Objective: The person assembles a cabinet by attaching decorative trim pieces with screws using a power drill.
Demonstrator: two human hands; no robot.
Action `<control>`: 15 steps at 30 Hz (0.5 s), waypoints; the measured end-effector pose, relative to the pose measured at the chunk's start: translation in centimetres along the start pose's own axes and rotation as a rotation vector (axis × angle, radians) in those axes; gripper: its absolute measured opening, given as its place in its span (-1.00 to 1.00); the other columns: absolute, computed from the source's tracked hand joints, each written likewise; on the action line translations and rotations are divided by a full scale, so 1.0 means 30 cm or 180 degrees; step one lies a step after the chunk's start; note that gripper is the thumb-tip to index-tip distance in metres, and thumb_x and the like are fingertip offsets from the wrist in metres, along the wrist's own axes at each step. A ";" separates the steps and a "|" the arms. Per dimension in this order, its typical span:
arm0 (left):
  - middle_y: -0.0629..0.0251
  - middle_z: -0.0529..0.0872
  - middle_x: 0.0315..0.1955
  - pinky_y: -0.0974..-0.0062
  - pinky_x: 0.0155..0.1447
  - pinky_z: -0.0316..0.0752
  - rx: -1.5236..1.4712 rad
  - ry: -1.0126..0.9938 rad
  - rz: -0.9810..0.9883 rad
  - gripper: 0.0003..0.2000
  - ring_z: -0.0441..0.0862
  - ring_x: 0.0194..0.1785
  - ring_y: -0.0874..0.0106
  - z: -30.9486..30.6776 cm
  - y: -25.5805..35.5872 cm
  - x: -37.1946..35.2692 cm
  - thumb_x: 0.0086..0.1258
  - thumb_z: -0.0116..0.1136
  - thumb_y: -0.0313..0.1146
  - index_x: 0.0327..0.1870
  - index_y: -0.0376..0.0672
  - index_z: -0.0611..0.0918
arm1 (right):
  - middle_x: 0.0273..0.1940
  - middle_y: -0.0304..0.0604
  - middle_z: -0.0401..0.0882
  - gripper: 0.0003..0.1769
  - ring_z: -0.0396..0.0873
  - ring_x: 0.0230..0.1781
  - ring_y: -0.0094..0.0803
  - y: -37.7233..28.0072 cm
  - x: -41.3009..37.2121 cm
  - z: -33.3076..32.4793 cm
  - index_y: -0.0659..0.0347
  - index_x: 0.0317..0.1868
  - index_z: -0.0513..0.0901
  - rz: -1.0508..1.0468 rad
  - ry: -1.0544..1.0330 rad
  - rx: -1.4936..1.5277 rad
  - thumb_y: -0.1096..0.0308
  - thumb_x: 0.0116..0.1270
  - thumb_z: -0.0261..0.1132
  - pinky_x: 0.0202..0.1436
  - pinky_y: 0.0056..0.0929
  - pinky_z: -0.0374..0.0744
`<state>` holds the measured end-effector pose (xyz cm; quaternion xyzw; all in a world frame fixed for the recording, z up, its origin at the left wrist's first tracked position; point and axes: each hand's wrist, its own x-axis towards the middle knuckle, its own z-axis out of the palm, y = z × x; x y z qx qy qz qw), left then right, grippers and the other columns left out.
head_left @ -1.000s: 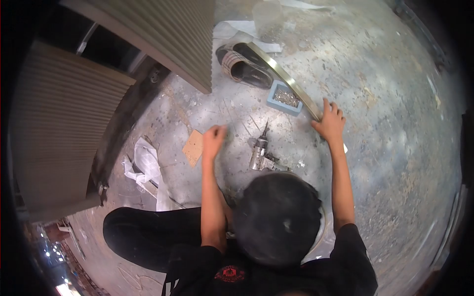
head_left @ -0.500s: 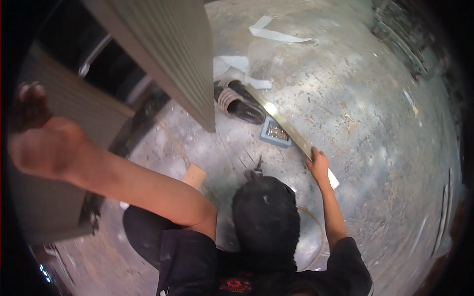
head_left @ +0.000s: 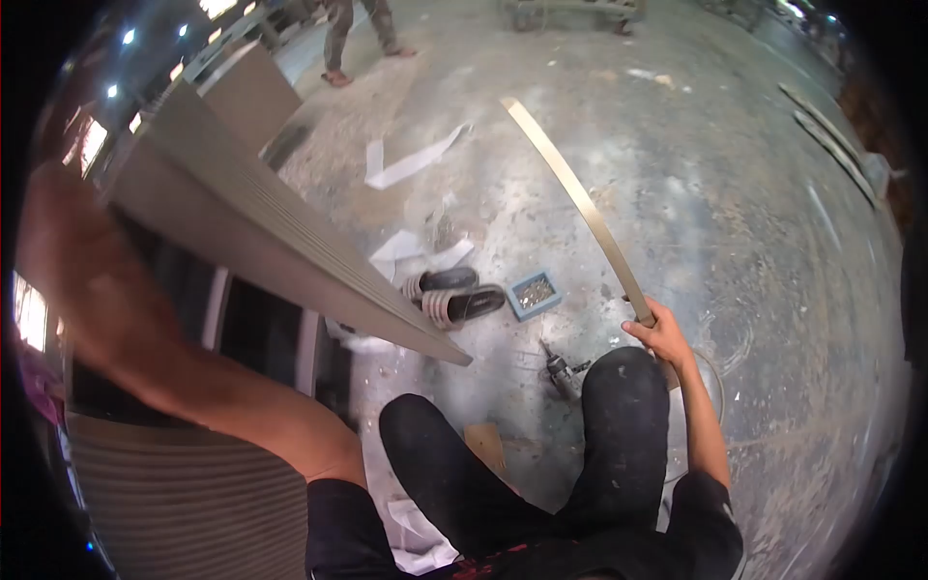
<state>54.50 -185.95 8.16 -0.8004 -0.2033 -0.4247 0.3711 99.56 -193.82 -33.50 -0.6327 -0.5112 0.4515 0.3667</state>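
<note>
My right hand (head_left: pixel 663 336) is closed round the lower end of a long, flat, gold-coloured metal strip (head_left: pixel 592 215). The strip rises away from me above the floor, leaning to the left. My left arm reaches to the far left, and my left hand (head_left: pixel 60 198) is dark and blurred at the edge of view, near the top of a grey-brown ribbed cabinet door or panel (head_left: pixel 280 242). Its fingers cannot be made out. A dark power tool with a thin bit (head_left: pixel 561 372) is on the floor beside my right knee.
A blue box of small metal pieces (head_left: pixel 535 294) sits beside a pair of striped sandals (head_left: pixel 464 304). White paper strips (head_left: pixel 416 162) and a small wooden piece (head_left: pixel 485 447) lie about. A person's legs (head_left: pixel 360 34) stand at the back. Long bars (head_left: pixel 831 145) lie at the right.
My view has tilted up and shifted, showing more floor and the standing person. The strip now points more upright and sits farther from the blue box. My left hand appears higher at the left edge.
</note>
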 end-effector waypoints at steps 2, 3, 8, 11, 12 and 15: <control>0.15 0.65 0.10 0.46 0.07 0.53 -0.1144 0.0671 -0.1026 -0.64 0.55 0.16 0.41 0.112 0.102 0.031 0.43 0.04 -0.33 0.15 -0.35 0.58 | -0.43 -0.29 0.52 -0.47 0.47 -0.50 -0.58 -0.119 -0.064 -0.016 0.27 0.23 0.56 -0.0004 -0.0064 0.0374 0.39 0.23 0.37 -0.36 -0.52 0.50; 0.16 0.68 0.06 0.48 0.05 0.52 -0.1393 0.0573 -0.0991 -0.65 0.58 0.09 0.43 0.119 0.102 0.040 0.42 0.06 -0.31 0.12 -0.31 0.60 | -0.40 -0.28 0.55 -0.50 0.48 -0.49 -0.60 -0.175 -0.100 -0.008 0.26 0.22 0.58 -0.0190 0.0019 0.0530 0.41 0.24 0.35 -0.36 -0.52 0.52; 0.22 0.75 -0.41 0.55 -0.07 0.47 -0.1807 0.0352 -0.1532 -0.76 0.66 -0.28 0.45 0.149 0.157 0.041 0.37 0.19 -0.28 -0.06 -0.21 0.69 | -0.38 -0.25 0.60 -0.59 0.54 -0.37 -0.57 -0.281 -0.160 0.030 0.42 0.03 0.62 -0.1211 0.0505 0.0541 0.46 0.15 0.40 -0.26 -0.53 0.53; 0.23 0.72 -0.49 0.50 -0.15 0.45 -0.1923 0.0690 -0.1761 -0.80 0.63 -0.35 0.41 0.164 0.171 0.027 0.40 0.16 -0.30 -0.24 -0.25 0.71 | -0.33 -0.24 0.67 -0.69 0.58 -0.30 -0.56 -0.296 -0.197 0.030 0.42 -0.14 0.66 -0.0973 0.0803 0.0684 0.47 0.10 0.45 -0.17 -0.51 0.57; 0.24 0.70 -0.51 0.49 -0.11 0.44 -0.1946 0.0776 -0.1792 -0.79 0.62 -0.35 0.42 0.165 0.177 0.026 0.41 0.15 -0.29 -0.28 -0.26 0.71 | -0.33 -0.23 0.67 -0.70 0.59 -0.30 -0.55 -0.297 -0.203 0.045 0.41 -0.14 0.67 -0.0966 0.0709 0.0781 0.47 0.11 0.45 -0.16 -0.48 0.59; 0.21 0.71 -0.50 0.51 0.03 0.38 -0.2344 0.0714 -0.1893 -0.73 0.64 -0.31 0.35 0.145 0.157 0.013 0.42 0.12 -0.21 -0.28 -0.25 0.72 | -0.33 -0.22 0.67 -0.71 0.61 -0.30 -0.51 -0.326 -0.181 0.070 0.39 -0.13 0.67 -0.1000 0.0421 0.0929 0.47 0.13 0.44 -0.14 -0.44 0.64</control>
